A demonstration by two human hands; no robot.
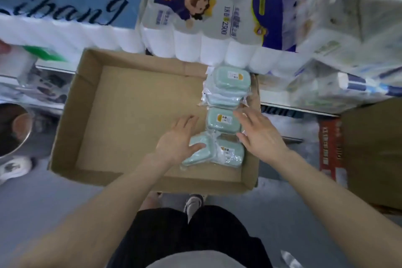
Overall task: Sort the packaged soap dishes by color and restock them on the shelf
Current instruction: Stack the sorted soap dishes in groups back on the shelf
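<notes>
Several pale green soap dishes in clear plastic wrap lie along the right side of an open cardboard box point(87, 104). A stack of them point(228, 85) sits at the far right corner, one point(224, 121) in the middle, two point(230, 152) near the front. My left hand point(178, 139) lies open with straight fingers, its thumb touching the tilted front-left pack point(196, 155). Over the box's right edge my right hand point(258, 132) is spread open, beside the middle pack, holding nothing.
Large packs of toilet rolls point(202, 17) fill the shelf behind the box, with more wrapped packs point(339, 54) at the right. A brown carton point(374, 148) and a red box point(330, 148) stand at the right. A metal bowl point(13, 128) sits left.
</notes>
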